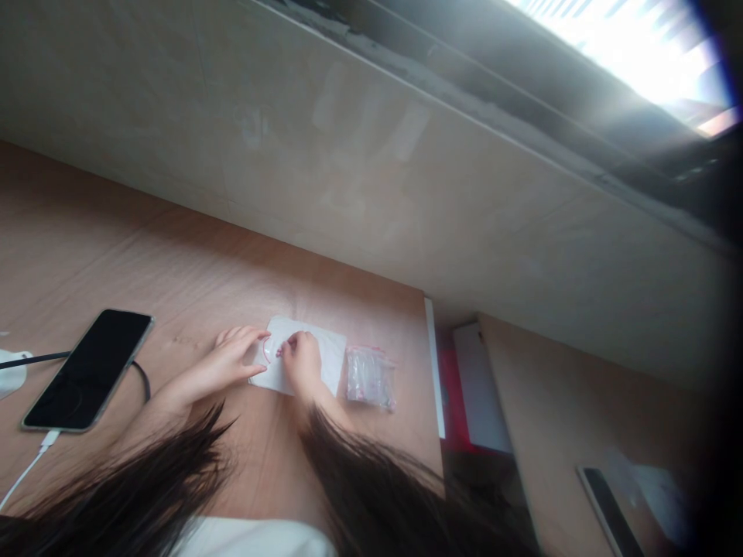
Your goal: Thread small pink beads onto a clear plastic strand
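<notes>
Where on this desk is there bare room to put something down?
Bare wood lies between the phone and the left hand, and along the wall behind them. Crowded: the tissue under both hands, right hand, with the bag beside it.

**Bench and what lies on it**

Light wooden bench [191, 255], set against a pale wall. On it: a dark phone [88, 369], face up, with a white cable [29, 464] plugged in at its near end; a white paper sheet [330, 357]; a small clear plastic bag [370, 377] just beside the sheet; a black cord [35, 359] passing behind the phone.
</notes>
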A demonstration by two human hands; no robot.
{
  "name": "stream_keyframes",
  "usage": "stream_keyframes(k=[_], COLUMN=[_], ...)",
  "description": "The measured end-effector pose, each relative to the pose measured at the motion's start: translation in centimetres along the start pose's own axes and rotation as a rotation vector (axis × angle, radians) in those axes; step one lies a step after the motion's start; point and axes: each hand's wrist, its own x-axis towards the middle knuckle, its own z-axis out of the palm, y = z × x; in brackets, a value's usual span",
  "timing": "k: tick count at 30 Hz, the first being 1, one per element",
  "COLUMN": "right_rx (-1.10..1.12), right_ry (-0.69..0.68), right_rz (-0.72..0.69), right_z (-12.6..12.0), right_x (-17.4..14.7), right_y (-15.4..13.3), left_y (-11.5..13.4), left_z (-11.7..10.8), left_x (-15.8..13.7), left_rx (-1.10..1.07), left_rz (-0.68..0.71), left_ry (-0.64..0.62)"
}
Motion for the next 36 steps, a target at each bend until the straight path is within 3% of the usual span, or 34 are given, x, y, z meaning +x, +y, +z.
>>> stream_keyframes(k=[7,10,14,19,29,33,36], right_rx=[0.354,0.382,0.255,0.028,-0.245,-0.271,-0.164], right_ry=[-0.125,-0.077,0.0,-0.064,-0.188,-0.224,-0.182], right_rz=[-0.1,-0.066,-0.048,-0.112,-0.153,-0.164,-0.125], right_z=[-1.4,-1.6,-1.3,-0.2,-0.5,-0.5,-0.9], right_x=[-0.9,-0.9,-0.8,-1.1,-0.2,0.3,0.4], right_y=[-1.4,-1.3,-0.5,0.2,-0.1,0.0,0.1], left_y=[-1.0,-0.6,0.5,1.5,0.8,0.7,0.2], left_z=[1.4,1.0,-0.4,-1.5,-0.8,-0.7,-0.4], left_x=[0.3,0.2,-0.2,-0.6,-0.5,-0.5,-0.3], left_rx=[-0.045,-0.135,-0.277,-0.336,-0.264,-0.26,-0.244], left_rz=[0.047,0.053,0.053,0.04,0.079,0.099,0.106], left_ry=[0.075,0.102,0.105,0.106,0.089,0.077,0.085])
